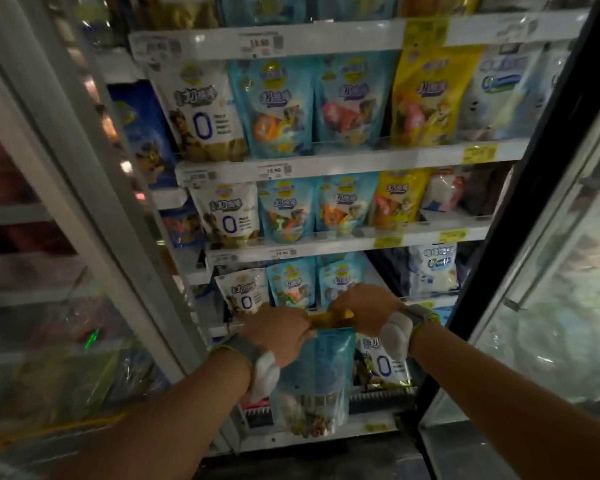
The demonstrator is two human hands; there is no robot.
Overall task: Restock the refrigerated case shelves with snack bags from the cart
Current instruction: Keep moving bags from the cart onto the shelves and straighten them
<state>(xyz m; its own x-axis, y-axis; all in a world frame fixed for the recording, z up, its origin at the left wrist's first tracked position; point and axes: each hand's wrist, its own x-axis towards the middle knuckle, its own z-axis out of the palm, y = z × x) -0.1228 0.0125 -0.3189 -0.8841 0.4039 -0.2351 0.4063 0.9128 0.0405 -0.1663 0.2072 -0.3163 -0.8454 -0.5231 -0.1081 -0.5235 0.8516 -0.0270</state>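
Both arms reach forward — left hand [278, 330] and right hand [365, 310] each grasping the yellow bag [327, 318].

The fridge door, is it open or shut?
Open. The door swings out on the right, so the shelves show with no glass in front, and both hands reach inside holding a blue bag.

Price tag [274, 170] on shelf rail: "19.90"; white bag [201, 112]: large "0".

My arms reach forward, wrists banded. My left hand [280, 332] and right hand [362, 308] are both curled, gripping, close together.
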